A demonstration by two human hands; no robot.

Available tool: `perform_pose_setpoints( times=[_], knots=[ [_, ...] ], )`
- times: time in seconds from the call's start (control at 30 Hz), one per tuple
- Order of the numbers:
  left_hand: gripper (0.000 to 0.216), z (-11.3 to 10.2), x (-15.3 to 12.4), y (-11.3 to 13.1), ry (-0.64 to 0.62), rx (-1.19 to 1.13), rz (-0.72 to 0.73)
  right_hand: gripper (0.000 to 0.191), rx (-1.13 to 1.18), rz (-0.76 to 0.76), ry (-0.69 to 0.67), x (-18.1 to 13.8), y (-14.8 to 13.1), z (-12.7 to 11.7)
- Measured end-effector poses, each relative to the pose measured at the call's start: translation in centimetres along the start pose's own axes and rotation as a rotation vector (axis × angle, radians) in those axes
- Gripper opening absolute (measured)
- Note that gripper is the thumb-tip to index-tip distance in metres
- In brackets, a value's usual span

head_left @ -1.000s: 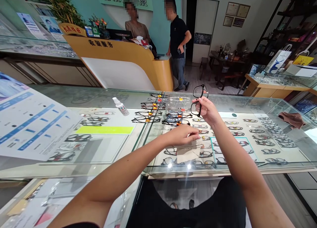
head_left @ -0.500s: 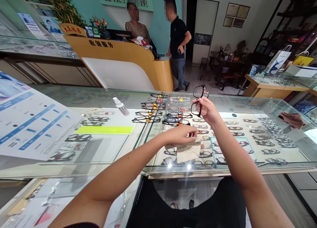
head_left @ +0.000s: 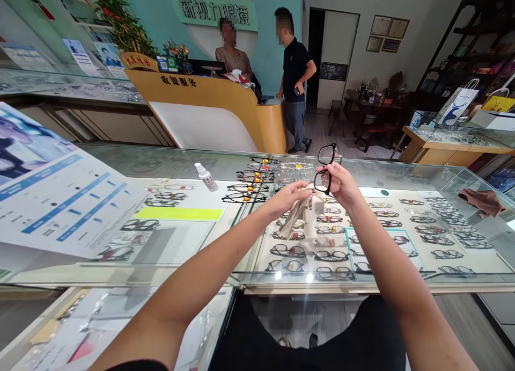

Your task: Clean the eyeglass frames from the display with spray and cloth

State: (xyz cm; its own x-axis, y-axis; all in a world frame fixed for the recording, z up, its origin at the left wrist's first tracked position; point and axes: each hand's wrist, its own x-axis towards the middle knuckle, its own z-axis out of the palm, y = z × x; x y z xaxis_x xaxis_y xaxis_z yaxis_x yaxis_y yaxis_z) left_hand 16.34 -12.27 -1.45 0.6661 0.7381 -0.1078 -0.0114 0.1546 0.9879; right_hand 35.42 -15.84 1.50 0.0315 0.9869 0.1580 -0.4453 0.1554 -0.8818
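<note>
Black-framed glasses [head_left: 323,181] are tilted upright above the glass display case, pinched at the frame by my right hand [head_left: 341,184]. My left hand [head_left: 290,197] is closed on the top of a beige cleaning cloth [head_left: 304,215], which hangs down below the fingers. The cloth's upper end is close to the lower lens; whether they touch I cannot tell. Left of my left hand, several dark frames with orange tags [head_left: 249,188] stand in a row on the glass top. A white spray bottle [head_left: 206,177] stands farther left.
Under the glass [head_left: 257,253] lie rows of glasses. A printed sheet [head_left: 68,199] rises at the left. A brown cloth [head_left: 480,201] lies at the right end. Behind are a curved counter [head_left: 193,102], a seated person [head_left: 235,57] and a standing person [head_left: 296,75].
My left hand has lifted the cloth from near the glass top up toward the glasses. My right hand still holds the glasses. The view has shifted slightly.
</note>
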Motion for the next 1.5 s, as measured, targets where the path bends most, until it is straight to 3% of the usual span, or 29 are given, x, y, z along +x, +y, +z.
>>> perform_pose_setpoints(
  times=[0.1,0.43,0.87,1.1,1.5],
  knots=[
    [0.059,0.1,0.0,0.1,0.012,-0.052,0.033,0.048,0.006,0.004,-0.010,-0.1,0.0,0.1],
    [0.043,0.0,0.4,0.1,0.244,-0.203,0.144,0.046,-0.075,0.047,-0.089,-0.5,0.5,0.6],
    [0.038,-0.3,0.2,0.7,0.148,-0.288,0.130,0.048,-0.119,0.020,-0.116,-0.8,0.5,1.2],
    [0.042,-0.9,0.1,0.8,0.166,-0.157,0.121,0.047,-0.157,0.008,-0.103,-0.9,0.2,1.2],
    [0.036,-1.2,-0.4,1.9,0.275,0.133,0.302,0.046,-0.276,-0.069,-0.072,-0.8,0.0,1.0]
  ],
)
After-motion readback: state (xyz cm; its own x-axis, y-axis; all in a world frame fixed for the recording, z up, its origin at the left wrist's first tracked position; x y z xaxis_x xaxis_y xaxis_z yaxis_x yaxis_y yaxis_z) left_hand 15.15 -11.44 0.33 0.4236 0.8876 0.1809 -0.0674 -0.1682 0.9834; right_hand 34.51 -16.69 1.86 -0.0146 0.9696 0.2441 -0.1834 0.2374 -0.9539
